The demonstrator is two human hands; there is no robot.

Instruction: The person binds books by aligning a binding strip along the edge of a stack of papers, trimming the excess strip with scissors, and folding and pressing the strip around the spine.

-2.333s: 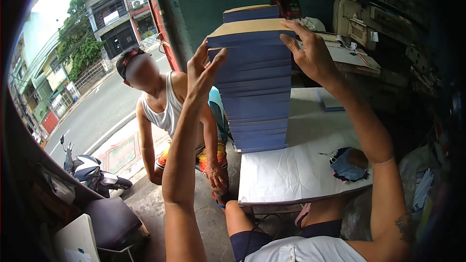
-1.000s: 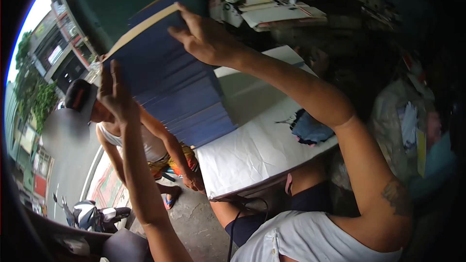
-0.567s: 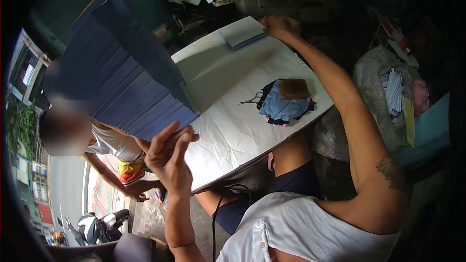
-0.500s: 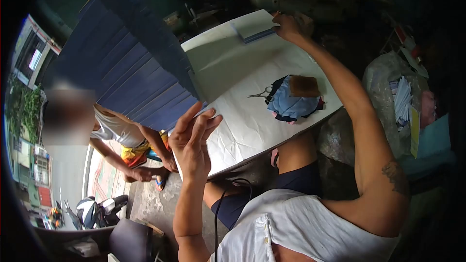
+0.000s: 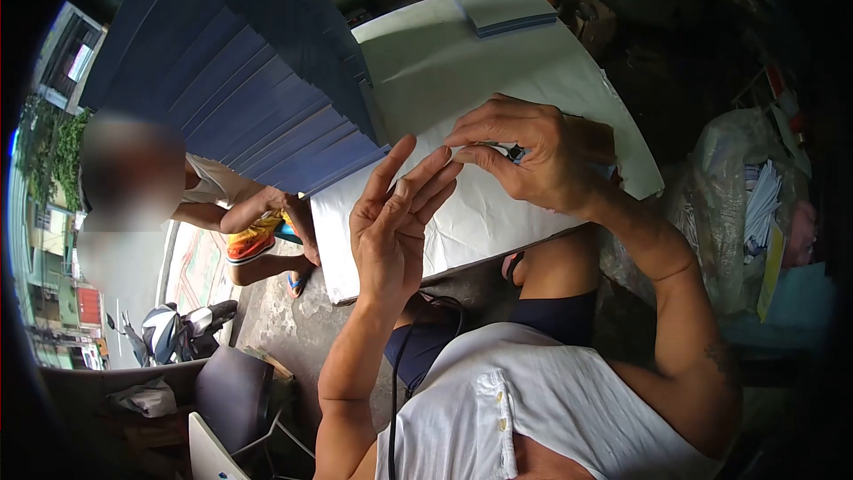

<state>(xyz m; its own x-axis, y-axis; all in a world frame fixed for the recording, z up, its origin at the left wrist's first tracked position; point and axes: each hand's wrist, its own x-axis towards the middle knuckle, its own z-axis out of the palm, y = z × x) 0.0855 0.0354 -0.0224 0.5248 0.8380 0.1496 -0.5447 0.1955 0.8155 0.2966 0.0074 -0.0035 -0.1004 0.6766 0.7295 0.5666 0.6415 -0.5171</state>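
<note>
My left hand [image 5: 388,231] is raised over the near edge of the white-covered table [image 5: 506,71], palm up, with its fingers stretched out. My right hand [image 5: 524,147] meets its fingertips, thumb and fingers brought together in a pinch. Whatever is in that pinch is too small to make out. Through the gap behind my right thumb, part of the scissors [image 5: 508,149] shows against the cloth bundle. My right hand and wrist cover most of that bundle, and a brown block [image 5: 593,138] shows beyond them.
A small stack of blue-edged sheets [image 5: 511,20] lies at the table's far end. Long overlapping blue sheets [image 5: 240,80] cover the left side. A seated person [image 5: 222,191] is beyond them. At right stands a clear plastic bag [image 5: 720,178] of paper strips; a chair [image 5: 233,396] is at lower left.
My right hand has come back from the blue-edged stack to my left fingertips, leaving the stack on the table. My left hand has shifted slightly right and up. The view has moved too.
</note>
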